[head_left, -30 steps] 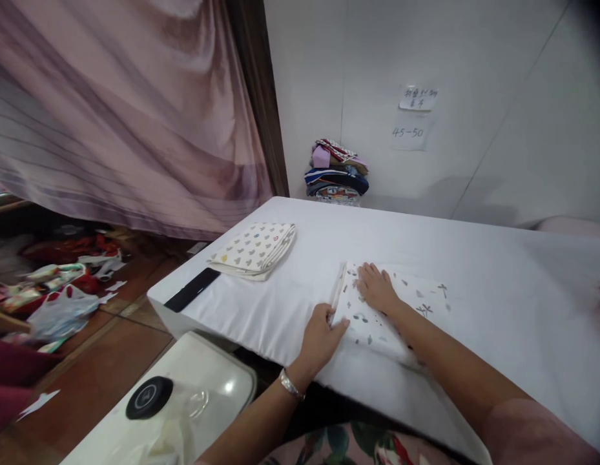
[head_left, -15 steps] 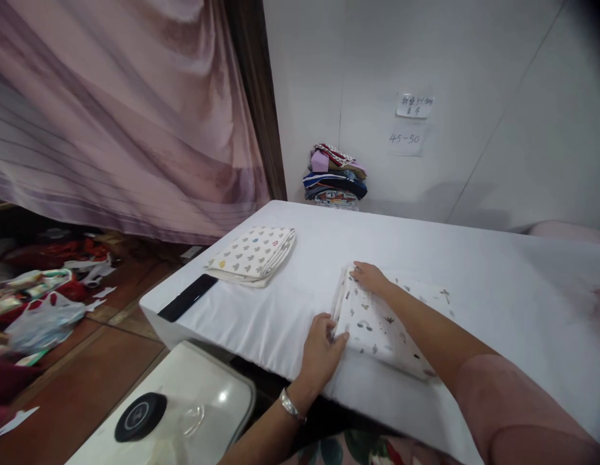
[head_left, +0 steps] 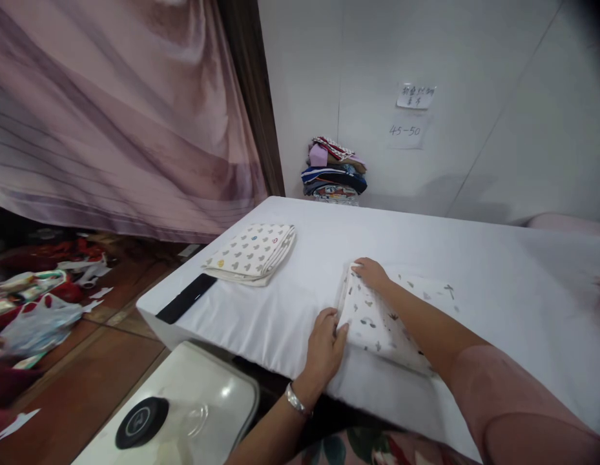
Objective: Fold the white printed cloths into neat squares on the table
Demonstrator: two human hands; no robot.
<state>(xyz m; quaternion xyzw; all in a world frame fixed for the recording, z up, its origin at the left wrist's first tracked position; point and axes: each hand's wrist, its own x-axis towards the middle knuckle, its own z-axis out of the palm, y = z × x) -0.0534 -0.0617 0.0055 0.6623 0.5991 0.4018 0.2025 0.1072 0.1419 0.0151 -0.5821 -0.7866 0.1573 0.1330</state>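
Observation:
A folded white cloth (head_left: 365, 323) with small printed motifs lies on the white-covered table (head_left: 319, 239). My left hand (head_left: 325, 349) is at its near left corner, thumb and fingers closed about the edge. Reaching over the cloth, my right hand (head_left: 372, 274) grips the far left corner with its fingertips. The right forearm hides part of the cloth's middle and right side. To the left rests a second folded cloth (head_left: 251, 252), cream with grey motifs, which neither hand touches.
A black phone-like slab (head_left: 187, 298) lies at the table's left edge. Below it stands a white lidded appliance (head_left: 197, 387) with a black knob. Folded clothes (head_left: 333, 171) are stacked by the wall, and a pink curtain (head_left: 135, 129) hangs at left.
The near left edge of the printed cloth has shifted slightly right and inward along with my left hand. My right hand keeps its hold on the far corner. The camera view has shifted slightly.

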